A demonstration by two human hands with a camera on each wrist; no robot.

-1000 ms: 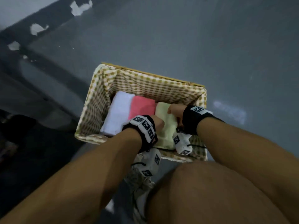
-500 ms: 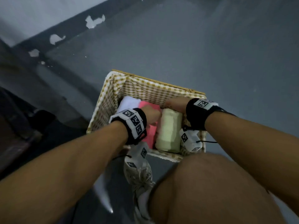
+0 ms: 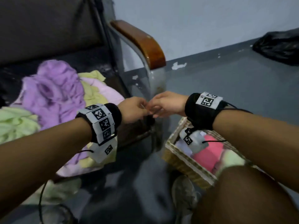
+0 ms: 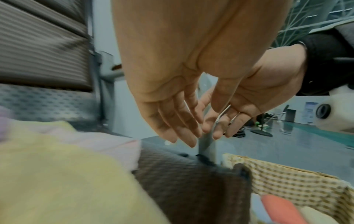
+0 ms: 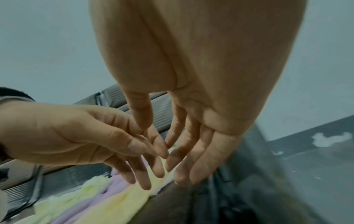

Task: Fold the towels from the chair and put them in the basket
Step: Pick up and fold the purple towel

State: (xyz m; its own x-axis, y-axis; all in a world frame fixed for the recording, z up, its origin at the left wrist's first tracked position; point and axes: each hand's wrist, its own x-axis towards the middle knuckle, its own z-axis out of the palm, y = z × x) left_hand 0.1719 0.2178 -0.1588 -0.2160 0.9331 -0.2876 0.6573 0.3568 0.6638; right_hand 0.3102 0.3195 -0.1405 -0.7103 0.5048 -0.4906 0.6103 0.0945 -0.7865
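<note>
A loose heap of towels lies on the chair seat at the left: a purple towel (image 3: pixel 53 94), a yellow towel (image 3: pixel 93 88), a green towel (image 3: pixel 14 123). On the floor at the lower right stands the checked-lined basket (image 3: pixel 179 157), holding a folded pink towel (image 3: pixel 208 154) and a folded pale yellow towel (image 3: pixel 231 159). My left hand (image 3: pixel 135 109) and right hand (image 3: pixel 165 104) hover between chair and basket, fingertips almost meeting. Both hands hold nothing. In the wrist views the left hand's fingers (image 4: pixel 178 128) and the right hand's fingers (image 5: pixel 191 151) are straight and relaxed.
The chair's wooden armrest (image 3: pixel 142 41) and metal leg (image 3: pixel 155 88) stand just beyond my hands. A black bag (image 3: pixel 278 46) lies by the wall at the far right. My shoe (image 3: pixel 184 193) and knee are beside the basket on the grey floor.
Both hands have let go of the pale yellow towel in the basket and risen out of it. My view has swung left and up, bringing the chair and its towels into sight.
</note>
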